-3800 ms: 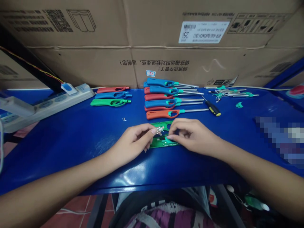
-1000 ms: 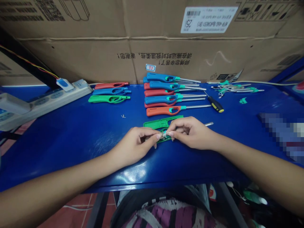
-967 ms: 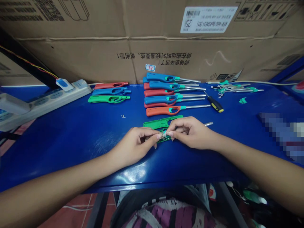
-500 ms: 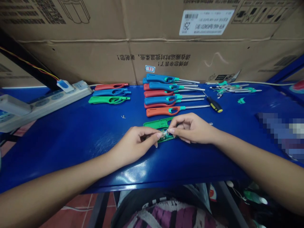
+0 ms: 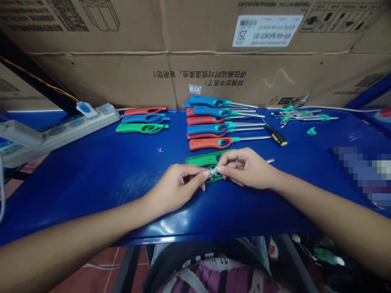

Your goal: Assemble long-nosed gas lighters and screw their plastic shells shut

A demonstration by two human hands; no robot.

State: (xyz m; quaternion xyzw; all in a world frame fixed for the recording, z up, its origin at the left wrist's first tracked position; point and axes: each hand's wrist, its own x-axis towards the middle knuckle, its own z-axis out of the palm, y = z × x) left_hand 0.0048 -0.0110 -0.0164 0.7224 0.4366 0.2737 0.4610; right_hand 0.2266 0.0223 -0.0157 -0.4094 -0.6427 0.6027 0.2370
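A small clear-and-whitish part [image 5: 211, 173] is pinched at its left end by my left hand [image 5: 179, 185], between thumb and fingertips. Closed in a pinch at the other end of this part is my right hand [image 5: 249, 169]; the fingers cover much of that end. Just behind them lies a green lighter shell half [image 5: 198, 159], its inner side up. Another green shell piece [image 5: 218, 178] shows under the fingertips, mostly hidden. The tip of a metal tube [image 5: 270, 160] sticks out past my right hand.
Behind my hands are stacked several long-necked lighters [image 5: 210, 143]. Left of them lie red, blue and green lighter handles [image 5: 142, 128], near a power strip [image 5: 76, 124]. A screwdriver [image 5: 277, 135], loose inner parts [image 5: 305, 116] and small metal pieces [image 5: 160, 150] lie on the blue table [image 5: 122, 179].
Both hands keep their pinch on the small part, with only slight finger shifts. The whole view has moved a little; the lighters and tools lie as before.
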